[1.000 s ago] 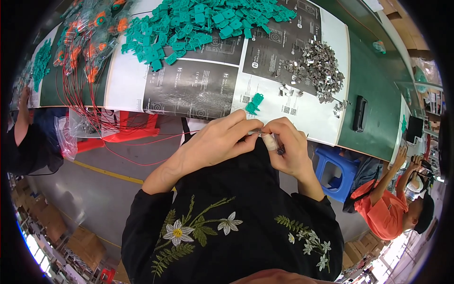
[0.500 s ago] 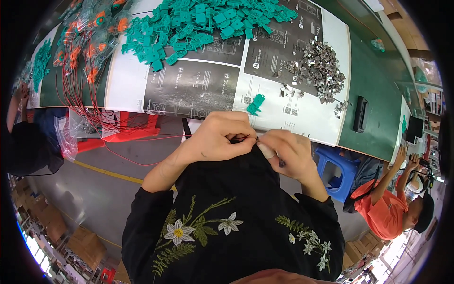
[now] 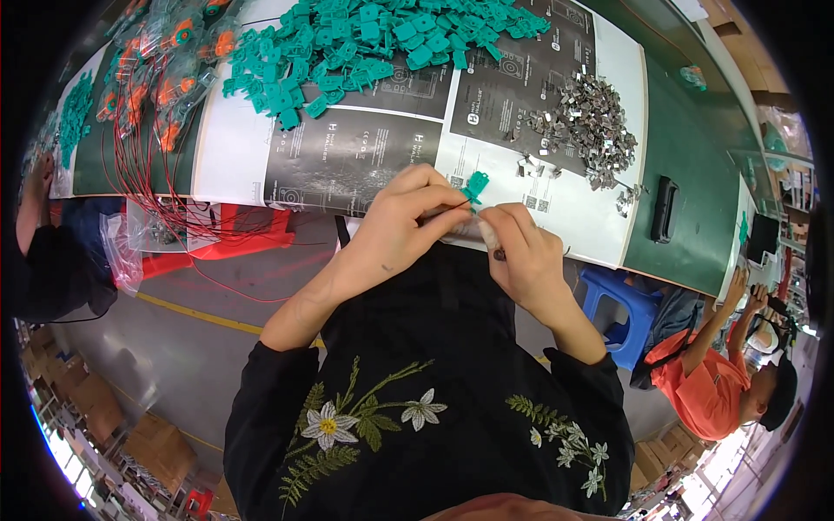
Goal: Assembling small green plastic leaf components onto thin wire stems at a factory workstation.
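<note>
My left hand (image 3: 408,217) is closed in a pinch on a thin dark wire (image 3: 460,206) at the table's near edge. Close against it, my right hand (image 3: 526,259) is also closed, thumb and forefinger together. What its fingertips hold is too small to make out. A small dark thing (image 3: 499,254) shows against the curled fingers of that hand. Just beyond both sets of fingertips lie a few green plastic parts (image 3: 476,185) on the white sheet. The fingers partly hide the near side of these parts.
A large heap of green plastic parts (image 3: 365,52) covers the far table. Small metal pieces (image 3: 599,130) are piled at the right, near a black case (image 3: 664,210). Bagged orange parts with red wires (image 3: 139,165) lie left. A blue stool (image 3: 621,313) and co-workers are nearby.
Both hands have moved forward and up, from above my lap to the table edge near the green parts. The red wire trailing left of my left hand has become blurred.
</note>
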`<act>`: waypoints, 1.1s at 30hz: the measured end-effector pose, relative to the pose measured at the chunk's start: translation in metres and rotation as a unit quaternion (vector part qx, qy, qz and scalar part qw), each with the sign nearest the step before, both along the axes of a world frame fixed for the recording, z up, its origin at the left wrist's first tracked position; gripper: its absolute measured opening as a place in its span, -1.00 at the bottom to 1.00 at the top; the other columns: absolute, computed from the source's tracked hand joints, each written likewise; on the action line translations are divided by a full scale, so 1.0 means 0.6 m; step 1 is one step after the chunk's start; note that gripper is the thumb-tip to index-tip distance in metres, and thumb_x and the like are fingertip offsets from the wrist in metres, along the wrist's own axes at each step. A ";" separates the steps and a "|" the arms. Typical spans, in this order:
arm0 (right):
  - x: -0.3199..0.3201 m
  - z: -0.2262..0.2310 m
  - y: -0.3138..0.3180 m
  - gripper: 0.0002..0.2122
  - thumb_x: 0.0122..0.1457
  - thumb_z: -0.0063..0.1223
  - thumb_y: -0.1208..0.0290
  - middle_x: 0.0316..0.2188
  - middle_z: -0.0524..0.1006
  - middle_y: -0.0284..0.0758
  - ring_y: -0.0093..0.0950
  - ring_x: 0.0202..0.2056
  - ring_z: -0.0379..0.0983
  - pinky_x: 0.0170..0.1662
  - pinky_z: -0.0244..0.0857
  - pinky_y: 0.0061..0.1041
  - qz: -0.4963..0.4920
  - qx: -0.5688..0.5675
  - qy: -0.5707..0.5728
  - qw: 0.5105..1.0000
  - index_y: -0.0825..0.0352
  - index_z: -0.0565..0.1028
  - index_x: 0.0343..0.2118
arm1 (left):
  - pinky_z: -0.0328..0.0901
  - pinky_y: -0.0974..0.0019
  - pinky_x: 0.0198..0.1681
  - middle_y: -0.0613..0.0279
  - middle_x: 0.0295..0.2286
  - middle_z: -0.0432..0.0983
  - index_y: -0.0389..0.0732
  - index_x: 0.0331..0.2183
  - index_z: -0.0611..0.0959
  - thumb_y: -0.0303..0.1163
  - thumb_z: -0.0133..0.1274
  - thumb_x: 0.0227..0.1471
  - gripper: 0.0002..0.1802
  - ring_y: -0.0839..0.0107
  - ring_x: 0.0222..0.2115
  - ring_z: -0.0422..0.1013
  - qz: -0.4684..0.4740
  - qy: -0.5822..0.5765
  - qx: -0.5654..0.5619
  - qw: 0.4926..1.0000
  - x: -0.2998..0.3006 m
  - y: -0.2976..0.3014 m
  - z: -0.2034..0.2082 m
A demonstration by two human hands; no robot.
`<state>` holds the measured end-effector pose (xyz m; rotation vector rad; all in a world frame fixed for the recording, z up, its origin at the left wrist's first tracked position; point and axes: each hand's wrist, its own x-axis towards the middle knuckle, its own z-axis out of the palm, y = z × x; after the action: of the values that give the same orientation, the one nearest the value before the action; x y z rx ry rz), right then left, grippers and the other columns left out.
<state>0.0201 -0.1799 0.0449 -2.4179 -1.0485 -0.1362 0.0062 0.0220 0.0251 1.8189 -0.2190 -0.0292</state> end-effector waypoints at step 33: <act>-0.018 -0.001 0.007 -0.61 -0.13 0.32 0.49 -0.76 0.23 -0.40 -0.40 -0.62 0.22 -0.48 0.23 -0.42 0.139 0.147 -0.034 0.979 0.26 0.22 -0.79 | 0.38 0.42 -0.37 0.15 -0.18 0.48 -0.39 -0.41 0.62 -0.62 0.15 -0.12 -0.88 0.44 -0.47 0.47 0.038 -0.038 0.011 0.998 -0.017 -0.048 -0.008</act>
<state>0.0090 -0.1755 0.0445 -1.9946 -1.2867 -0.2604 -0.0037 -0.0067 0.0203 1.8501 -0.2038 0.0918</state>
